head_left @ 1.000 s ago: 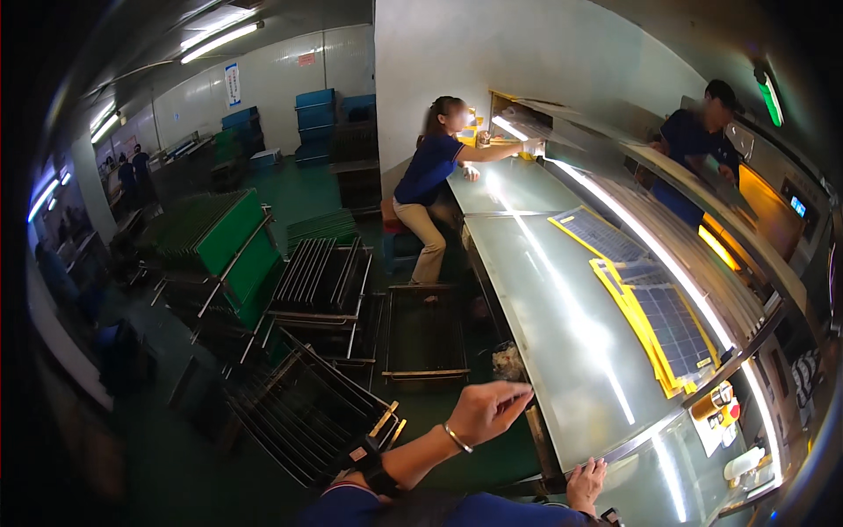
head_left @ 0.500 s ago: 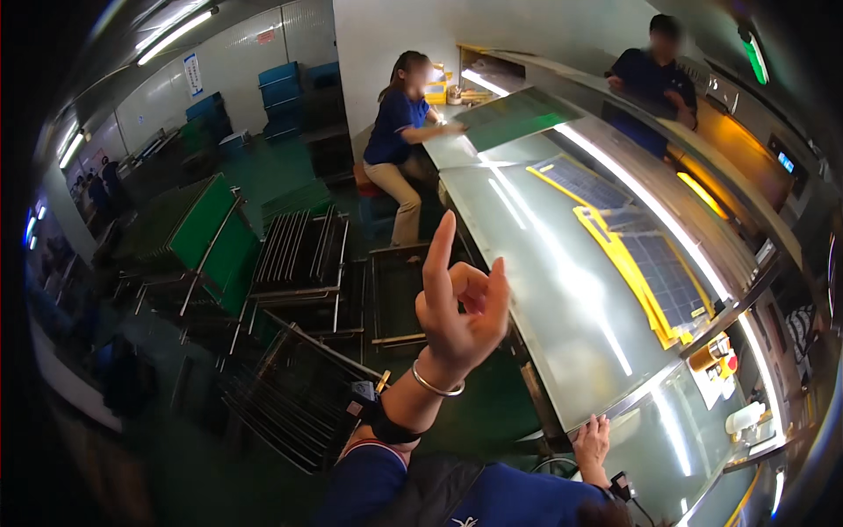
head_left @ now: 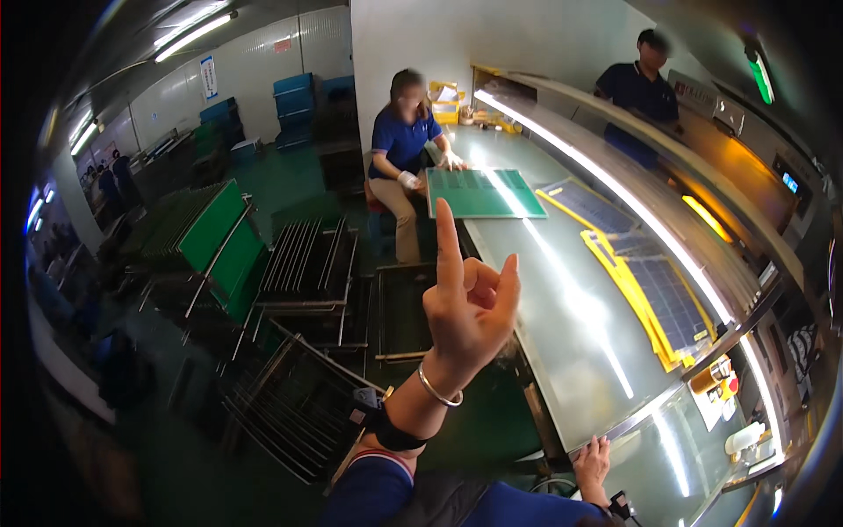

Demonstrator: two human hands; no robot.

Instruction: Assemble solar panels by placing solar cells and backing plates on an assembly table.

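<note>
My left hand (head_left: pixel 470 312) is raised in mid-air, one finger pointing up and another digit held out apart, the rest curled. It holds nothing. A silver bangle (head_left: pixel 436 386) and a black wrist strap (head_left: pixel 397 435) circle that arm. My right hand (head_left: pixel 593 463) rests at the near edge of the long grey worktable (head_left: pixel 562 351), fingers stretched out on its surface. Beyond my raised hand, a seated co-worker in a blue shirt (head_left: pixel 399 136) has gloved hands at a green panel (head_left: pixel 483 195) lying on the far end of the table.
Yellow-edged dark grid sheets (head_left: pixel 654 281) lie on the table under a bright tube lamp (head_left: pixel 606 176). A white bottle (head_left: pixel 745 437) stands at the right. Metal racks (head_left: pixel 303 268) and green boards (head_left: pixel 211 227) fill the floor at left. Another person (head_left: pixel 641 97) stands behind the table.
The co-worker's green panel has come down from a tilted position and toward the table's left edge. My left hand stays raised and my right stays on the table; the view has shifted slightly.
</note>
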